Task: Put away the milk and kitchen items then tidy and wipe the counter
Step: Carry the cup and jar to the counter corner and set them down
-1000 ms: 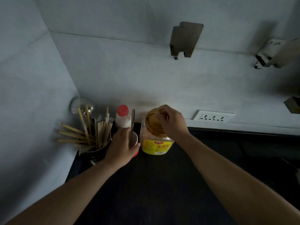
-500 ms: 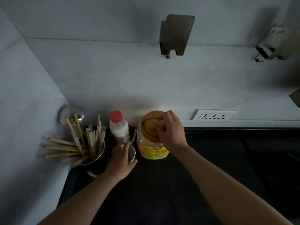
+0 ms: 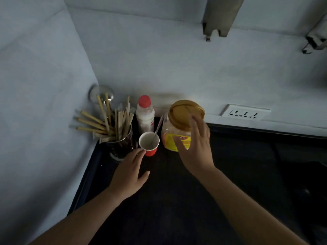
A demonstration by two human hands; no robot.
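On the dark counter (image 3: 177,206) the left hand (image 3: 129,172) lies loose and open, fingertips at the base of the red cup (image 3: 150,151), which holds a thin stirrer (image 3: 158,128). The right hand (image 3: 196,152) is spread in front of the amber-lidded jar (image 3: 180,112); whether it touches cannot be told. Behind the cup, by the wall, the red-capped milk bottle (image 3: 145,117) stands upright, beside a metal holder (image 3: 122,147) of chopsticks (image 3: 99,121).

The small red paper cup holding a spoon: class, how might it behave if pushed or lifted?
The small red paper cup, thin-walled, probably feels light and crushes easily. The metal spoon leaning out past its rim likely makes it tip when pushed.
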